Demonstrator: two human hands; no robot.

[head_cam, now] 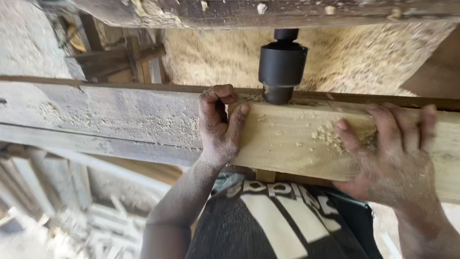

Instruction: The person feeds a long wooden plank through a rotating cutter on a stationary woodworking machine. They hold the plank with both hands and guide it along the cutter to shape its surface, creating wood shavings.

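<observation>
A pale wooden plank point(287, 144) lies across a worn grey machine table point(105, 115), dusted with sawdust. My left hand point(219, 125) grips the plank's left end, fingers curled over the far edge and thumb on top. My right hand point(390, 153) lies flat on the plank further right, fingers spread over a small heap of sawdust point(328, 135). A black cylindrical drill chuck point(282, 64) points at the plank's far edge, just right of my left hand.
A heap of sawdust point(364, 52) fills the space behind the machine. A rough timber beam point(239, 12) crosses the top. Wooden offcuts point(96, 225) lie on the ground at lower left. Dark wooden framing point(115, 55) stands at upper left.
</observation>
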